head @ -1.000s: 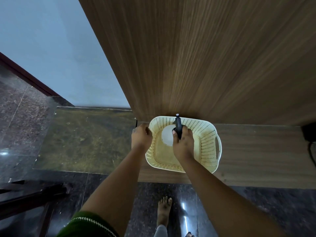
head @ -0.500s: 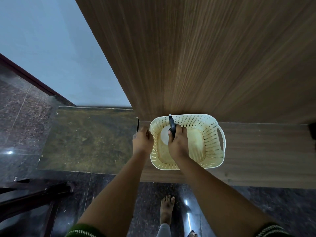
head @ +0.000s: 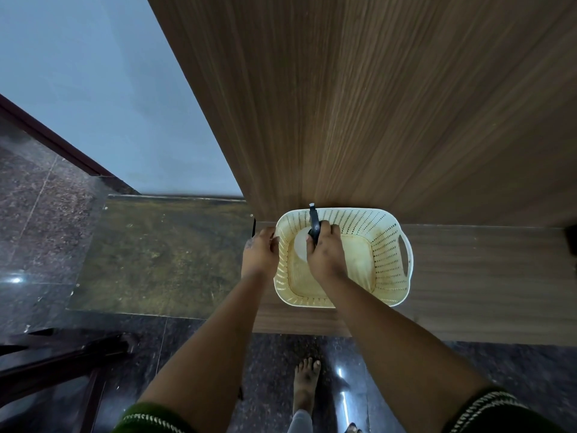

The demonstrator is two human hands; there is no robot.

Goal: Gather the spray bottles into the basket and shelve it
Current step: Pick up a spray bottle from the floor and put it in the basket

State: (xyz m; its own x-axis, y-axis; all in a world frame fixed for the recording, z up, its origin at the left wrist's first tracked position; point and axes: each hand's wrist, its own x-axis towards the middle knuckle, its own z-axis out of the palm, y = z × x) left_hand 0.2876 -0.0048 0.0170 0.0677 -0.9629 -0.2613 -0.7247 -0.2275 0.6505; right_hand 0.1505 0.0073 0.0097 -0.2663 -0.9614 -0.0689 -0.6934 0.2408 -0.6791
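A cream perforated plastic basket sits on a low wooden shelf against a wooden panel. My right hand is inside the basket's left half, shut on a spray bottle with a dark trigger head and a white body that shows just left of my fingers. The nozzle points toward the panel. My left hand grips the basket's left rim from outside. The rest of the basket's inside looks bare.
A tall wood-grain panel rises right behind the basket. Left of the shelf lies a greenish stone slab, then dark granite floor. A dark wooden chair frame is at lower left. My bare foot stands below.
My right hand with the bottle has shifted left and lower inside the basket. The basket has turned slightly, with its right handle now clearly in view. My left hand stays on the rim.
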